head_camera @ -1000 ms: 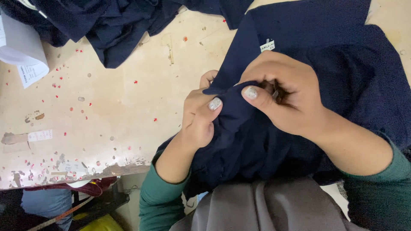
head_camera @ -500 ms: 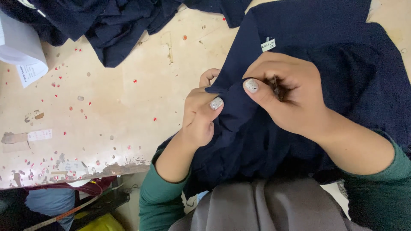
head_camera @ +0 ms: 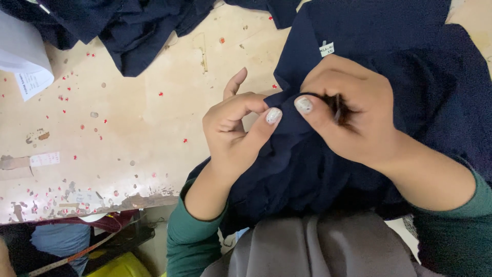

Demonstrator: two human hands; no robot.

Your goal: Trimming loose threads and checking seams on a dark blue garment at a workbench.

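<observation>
Nearest the camera, grey fabric [head_camera: 318,246] is bunching at the bottom edge of the frame, with green sleeves [head_camera: 187,241] running up on either side. Just above it, the left hand [head_camera: 233,131] is pinching a fold of the navy garment [head_camera: 389,61] between thumb and curled fingers, and its thumb has slid a touch further right along the fold than half a second ago, so the two painted thumbnails are now nearly meeting. The right hand [head_camera: 353,115] is closing over the same ridge of cloth from the right, fingers wrapped around a dark bunched bit at mid-frame; both hands are clamping the cloth, not spread. That closing gap suggests the handwork is narrowing onto one small spot. The garment is lying across the centre and right of the frame, its small white label [head_camera: 326,48] showing near the top. Farther off, the worn pale table [head_camera: 128,118] is showing red specks, a white paper [head_camera: 25,64] is sitting at upper left, and more navy cloth [head_camera: 128,25] is heaping along the top.
</observation>
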